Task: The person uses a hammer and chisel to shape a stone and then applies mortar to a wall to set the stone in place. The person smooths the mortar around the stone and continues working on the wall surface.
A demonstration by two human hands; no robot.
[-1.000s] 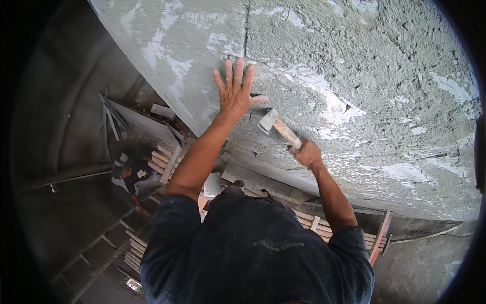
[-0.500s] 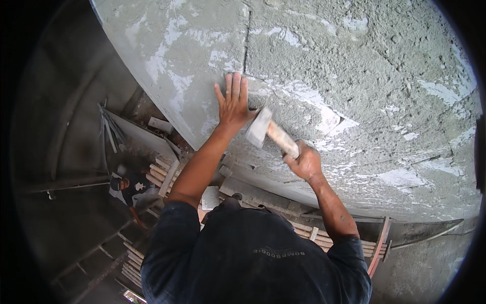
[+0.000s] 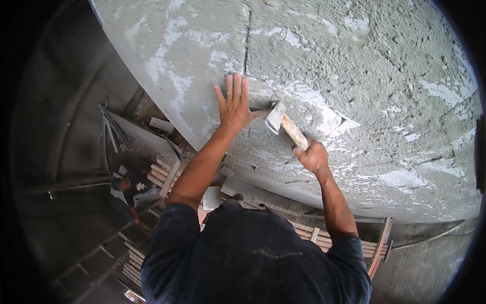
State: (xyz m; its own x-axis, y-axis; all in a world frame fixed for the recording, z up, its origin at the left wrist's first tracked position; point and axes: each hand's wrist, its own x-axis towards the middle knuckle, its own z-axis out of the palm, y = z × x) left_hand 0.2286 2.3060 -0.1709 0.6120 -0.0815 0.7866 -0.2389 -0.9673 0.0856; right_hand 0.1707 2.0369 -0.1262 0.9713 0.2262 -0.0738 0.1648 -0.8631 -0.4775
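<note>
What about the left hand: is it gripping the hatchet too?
No, the left hand is open against the wall, while only the right hand grips the hatchet.

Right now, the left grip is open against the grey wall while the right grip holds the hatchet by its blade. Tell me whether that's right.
Not quite: the head view shows the right grip holding the hatchet by its wooden handle, with the blade at the far end. The left grip is indeed open against the grey wall.
</note>
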